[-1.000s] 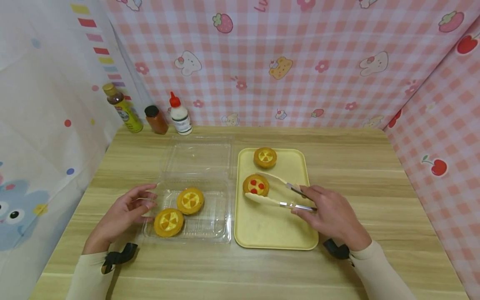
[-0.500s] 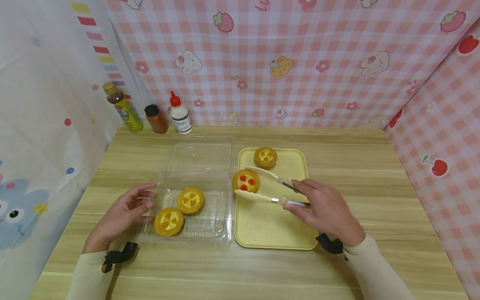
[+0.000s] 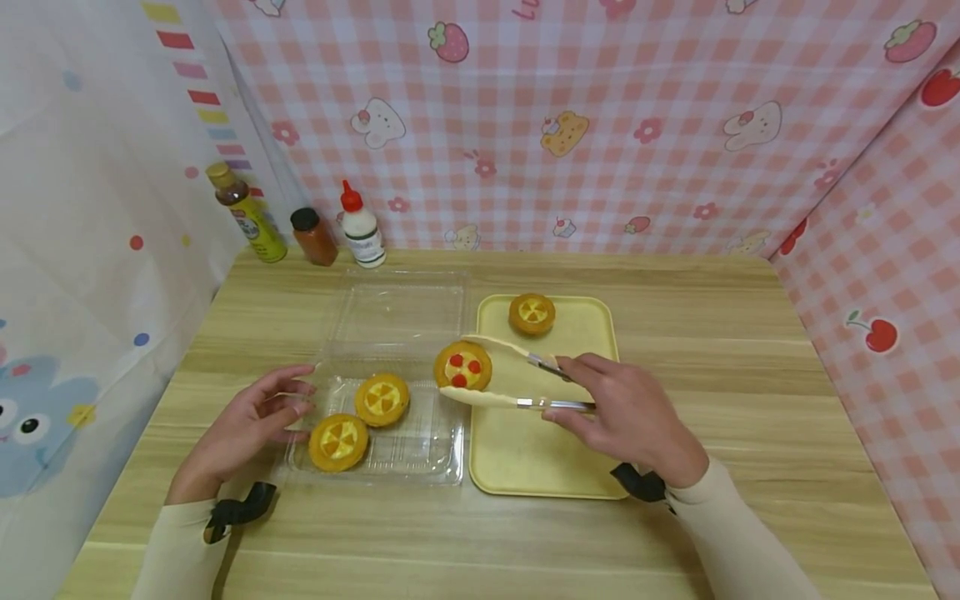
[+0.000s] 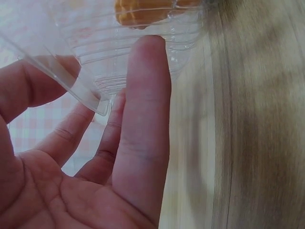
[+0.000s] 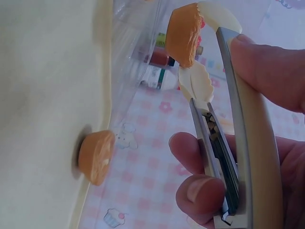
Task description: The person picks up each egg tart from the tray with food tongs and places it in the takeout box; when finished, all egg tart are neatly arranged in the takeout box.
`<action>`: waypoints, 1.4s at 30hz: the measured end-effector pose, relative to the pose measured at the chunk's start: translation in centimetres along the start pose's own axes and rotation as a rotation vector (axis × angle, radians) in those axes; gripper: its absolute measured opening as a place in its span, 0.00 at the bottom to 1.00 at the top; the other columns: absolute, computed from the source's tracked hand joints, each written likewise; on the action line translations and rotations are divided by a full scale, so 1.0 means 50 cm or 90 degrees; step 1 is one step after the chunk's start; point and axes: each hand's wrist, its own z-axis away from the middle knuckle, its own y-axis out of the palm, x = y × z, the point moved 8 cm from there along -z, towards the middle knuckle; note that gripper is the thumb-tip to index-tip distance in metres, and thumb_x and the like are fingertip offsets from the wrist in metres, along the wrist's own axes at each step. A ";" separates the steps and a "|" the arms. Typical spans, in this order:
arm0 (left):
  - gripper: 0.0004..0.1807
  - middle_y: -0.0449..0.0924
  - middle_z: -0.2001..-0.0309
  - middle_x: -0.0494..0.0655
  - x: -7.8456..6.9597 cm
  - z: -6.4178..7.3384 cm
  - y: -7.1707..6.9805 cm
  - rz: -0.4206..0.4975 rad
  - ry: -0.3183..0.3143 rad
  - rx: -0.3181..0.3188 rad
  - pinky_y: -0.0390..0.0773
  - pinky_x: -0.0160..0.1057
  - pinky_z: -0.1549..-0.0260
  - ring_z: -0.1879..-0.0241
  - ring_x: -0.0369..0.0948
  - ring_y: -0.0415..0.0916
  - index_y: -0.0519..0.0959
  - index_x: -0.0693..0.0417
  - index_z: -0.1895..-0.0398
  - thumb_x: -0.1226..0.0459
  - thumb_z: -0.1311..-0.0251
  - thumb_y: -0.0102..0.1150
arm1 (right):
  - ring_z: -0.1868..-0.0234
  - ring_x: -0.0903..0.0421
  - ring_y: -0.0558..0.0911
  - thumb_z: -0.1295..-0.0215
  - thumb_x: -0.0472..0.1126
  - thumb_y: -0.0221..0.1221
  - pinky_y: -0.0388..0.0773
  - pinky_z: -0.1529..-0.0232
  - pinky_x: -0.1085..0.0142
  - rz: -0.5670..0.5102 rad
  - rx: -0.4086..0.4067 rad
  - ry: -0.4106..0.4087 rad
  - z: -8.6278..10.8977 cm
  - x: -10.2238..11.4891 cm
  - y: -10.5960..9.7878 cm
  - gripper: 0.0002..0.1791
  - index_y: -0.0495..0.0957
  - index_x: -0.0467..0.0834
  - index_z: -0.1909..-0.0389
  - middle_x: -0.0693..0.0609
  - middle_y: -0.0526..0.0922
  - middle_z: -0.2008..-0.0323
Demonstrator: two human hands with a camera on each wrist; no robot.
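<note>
My right hand (image 3: 626, 412) grips a pair of tongs (image 3: 517, 402) with cream tips and metal arms. Between the tips is a small tart (image 3: 462, 368) with red pieces on top, held over the right side of the clear plastic container (image 3: 427, 467). Its lid (image 3: 405, 312) lies folded back. Inside sit an upper tart (image 3: 382, 400) and a lower tart (image 3: 338, 442), both with orange wedges on top. My left hand (image 3: 243, 425) lies at the container's left edge, fingers loosely bent; in the left wrist view one finger (image 4: 147, 114) stretches straight along its ribbed plastic.
The yellow tray (image 3: 540, 467) stands right of the container, bearing another wedge-topped tart (image 3: 532, 314) near its far edge. At the table's back left are a yellow-labelled bottle (image 3: 255, 225), a black-capped jar (image 3: 315, 237) and a red-tipped squeeze bottle (image 3: 362, 229).
My right hand has moved left with the tongs. The red-topped tart has travelled from above the tray to the container's right side. My left hand has stayed in place.
</note>
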 end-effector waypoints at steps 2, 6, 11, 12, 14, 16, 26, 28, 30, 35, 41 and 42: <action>0.32 0.72 0.40 0.56 -0.001 0.001 0.000 0.002 0.001 0.001 0.91 0.44 0.58 0.49 0.38 0.83 0.61 0.59 0.20 0.62 0.21 0.57 | 0.73 0.62 0.79 0.39 0.62 0.73 0.80 0.72 0.64 -0.003 0.002 -0.004 -0.005 0.006 0.001 0.36 0.84 0.40 0.40 0.50 0.89 0.54; 0.31 0.73 0.41 0.51 -0.005 0.002 0.000 0.007 0.007 0.002 0.91 0.44 0.58 0.49 0.39 0.82 0.62 0.58 0.20 0.63 0.21 0.57 | 0.74 0.65 0.78 0.39 0.63 0.72 0.78 0.73 0.67 -0.010 0.015 -0.009 -0.013 0.018 0.007 0.36 0.84 0.42 0.39 0.51 0.89 0.53; 0.30 0.74 0.41 0.50 -0.007 0.001 0.000 0.008 0.012 0.005 0.91 0.43 0.58 0.49 0.39 0.83 0.62 0.58 0.20 0.64 0.21 0.56 | 0.74 0.66 0.76 0.39 0.63 0.72 0.76 0.74 0.69 -0.013 0.038 -0.013 -0.020 0.031 0.021 0.36 0.83 0.42 0.38 0.54 0.88 0.54; 0.30 0.74 0.41 0.49 -0.006 0.001 0.000 0.009 0.012 0.006 0.91 0.43 0.58 0.49 0.39 0.83 0.62 0.58 0.20 0.64 0.21 0.56 | 0.74 0.66 0.76 0.39 0.63 0.72 0.75 0.74 0.70 -0.014 0.043 -0.015 -0.021 0.034 0.024 0.37 0.83 0.42 0.38 0.54 0.88 0.55; 0.30 0.74 0.41 0.49 -0.005 0.002 0.001 0.010 0.012 0.007 0.91 0.43 0.58 0.49 0.39 0.82 0.62 0.58 0.20 0.64 0.21 0.56 | 0.74 0.66 0.76 0.39 0.63 0.72 0.74 0.74 0.70 -0.016 0.051 -0.018 -0.022 0.041 0.029 0.37 0.83 0.42 0.38 0.55 0.88 0.55; 0.30 0.74 0.41 0.49 -0.004 0.003 0.002 0.011 0.010 0.009 0.91 0.43 0.58 0.49 0.38 0.82 0.62 0.58 0.20 0.64 0.21 0.56 | 0.73 0.65 0.77 0.39 0.63 0.72 0.75 0.74 0.69 -0.017 0.060 -0.022 -0.022 0.047 0.034 0.36 0.83 0.43 0.37 0.55 0.88 0.54; 0.30 0.74 0.41 0.50 -0.006 0.001 0.001 0.011 0.018 0.009 0.91 0.43 0.58 0.49 0.38 0.83 0.62 0.58 0.20 0.64 0.21 0.56 | 0.69 0.65 0.81 0.37 0.65 0.70 0.81 0.70 0.66 -0.013 0.103 -0.059 -0.030 0.081 0.059 0.35 0.83 0.47 0.38 0.58 0.87 0.52; 0.31 0.74 0.41 0.50 -0.008 0.000 0.002 0.010 0.019 0.009 0.91 0.43 0.58 0.48 0.38 0.83 0.61 0.58 0.20 0.64 0.21 0.56 | 0.70 0.65 0.80 0.36 0.66 0.69 0.80 0.71 0.67 -0.010 0.117 -0.069 -0.032 0.090 0.066 0.34 0.83 0.47 0.37 0.58 0.87 0.52; 0.31 0.73 0.40 0.51 -0.009 0.000 0.002 0.010 0.017 0.010 0.91 0.43 0.58 0.48 0.38 0.83 0.61 0.58 0.20 0.64 0.21 0.56 | 0.70 0.65 0.79 0.36 0.66 0.68 0.79 0.72 0.67 -0.007 0.128 -0.079 -0.035 0.098 0.073 0.34 0.83 0.48 0.37 0.58 0.87 0.52; 0.32 0.72 0.39 0.55 -0.009 0.000 0.001 0.006 0.004 0.008 0.91 0.43 0.57 0.48 0.38 0.82 0.61 0.58 0.20 0.63 0.21 0.57 | 0.74 0.67 0.76 0.36 0.67 0.68 0.77 0.75 0.68 0.001 0.135 -0.102 -0.041 0.117 0.087 0.34 0.84 0.48 0.38 0.59 0.86 0.54; 0.32 0.70 0.37 0.61 -0.004 -0.001 0.000 -0.003 -0.004 0.006 0.91 0.44 0.57 0.48 0.37 0.82 0.60 0.59 0.20 0.61 0.21 0.57 | 0.74 0.65 0.76 0.36 0.67 0.67 0.78 0.74 0.67 0.007 0.140 -0.116 -0.048 0.133 0.097 0.34 0.84 0.47 0.39 0.58 0.86 0.55; 0.32 0.70 0.37 0.61 -0.002 -0.001 0.000 -0.005 -0.004 0.005 0.91 0.44 0.57 0.48 0.37 0.82 0.60 0.59 0.20 0.61 0.21 0.57 | 0.74 0.65 0.76 0.35 0.67 0.67 0.78 0.74 0.67 0.010 0.144 -0.115 -0.049 0.135 0.098 0.34 0.84 0.47 0.39 0.58 0.86 0.54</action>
